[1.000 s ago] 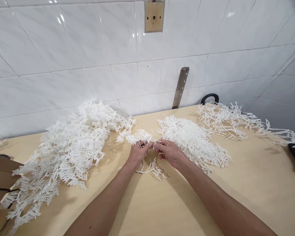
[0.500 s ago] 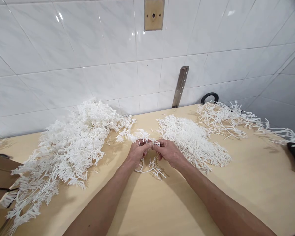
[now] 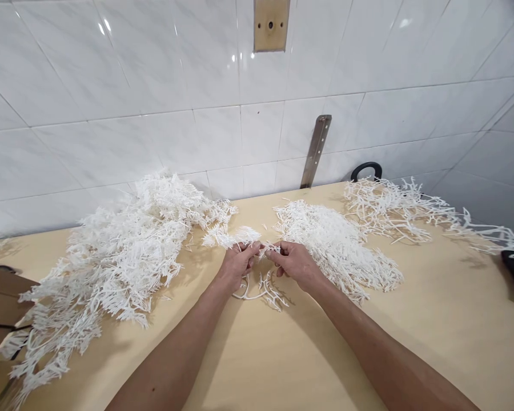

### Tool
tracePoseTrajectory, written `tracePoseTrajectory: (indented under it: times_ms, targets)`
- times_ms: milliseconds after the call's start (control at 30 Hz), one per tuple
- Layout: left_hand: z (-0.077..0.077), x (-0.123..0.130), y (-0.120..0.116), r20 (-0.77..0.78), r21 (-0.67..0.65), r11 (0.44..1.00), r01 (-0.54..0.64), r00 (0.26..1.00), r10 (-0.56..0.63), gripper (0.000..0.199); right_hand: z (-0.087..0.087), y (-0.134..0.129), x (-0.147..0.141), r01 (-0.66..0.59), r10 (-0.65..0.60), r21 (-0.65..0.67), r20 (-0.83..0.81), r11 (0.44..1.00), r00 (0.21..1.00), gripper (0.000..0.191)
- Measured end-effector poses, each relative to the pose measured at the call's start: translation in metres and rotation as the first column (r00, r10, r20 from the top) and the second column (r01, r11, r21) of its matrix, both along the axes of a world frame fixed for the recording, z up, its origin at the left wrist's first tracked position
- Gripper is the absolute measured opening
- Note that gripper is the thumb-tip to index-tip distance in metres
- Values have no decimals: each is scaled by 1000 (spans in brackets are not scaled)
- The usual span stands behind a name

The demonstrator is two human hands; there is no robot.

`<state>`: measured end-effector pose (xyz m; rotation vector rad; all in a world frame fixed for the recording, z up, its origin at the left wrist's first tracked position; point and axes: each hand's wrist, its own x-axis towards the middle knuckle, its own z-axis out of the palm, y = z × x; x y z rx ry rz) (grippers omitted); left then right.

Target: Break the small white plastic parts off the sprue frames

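Observation:
My left hand [image 3: 239, 261] pinches a white branched plastic sprig [image 3: 246, 234], whose feathery end sticks out above the fingers. Close beside it, my right hand [image 3: 294, 262] is closed on small white sprig pieces [image 3: 270, 249] that show between the two hands. Below both hands, a bare forked white stem [image 3: 263, 292] lies on the table. To the left spreads a large heap of feathery white sprigs [image 3: 128, 251]. Just right of my right hand is a pile of short white pieces [image 3: 332, 242]. The fingertips' exact grip is partly hidden.
Bare white stems [image 3: 394, 208] lie in a tangle at the back right of the wooden table [image 3: 282, 365]. A brown cardboard box [image 3: 4, 308] stands at the left edge. Behind are a metal strip [image 3: 316, 151], a black ring-shaped handle [image 3: 367, 168] and a tiled wall [image 3: 154, 74].
My hands have moved slightly apart, and white sprig pieces now show in the gap between the fingertips. The heaps look the same; the view has shifted slightly.

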<state>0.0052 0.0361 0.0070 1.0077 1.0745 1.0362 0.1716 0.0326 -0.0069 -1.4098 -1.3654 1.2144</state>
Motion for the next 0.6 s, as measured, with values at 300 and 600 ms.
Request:
tracePoseTrajectory:
  times_ms: [300, 600]
  targets:
    - [-3, 1, 1, -45, 19, 998, -54, 997, 55, 40, 3, -2, -1, -51, 50, -16, -73, 999, 996, 32]
    - [-7, 5, 3, -192, 151, 984, -98, 973, 126, 20, -1, -3, -3, -38, 37, 28, 33, 999, 999, 31]
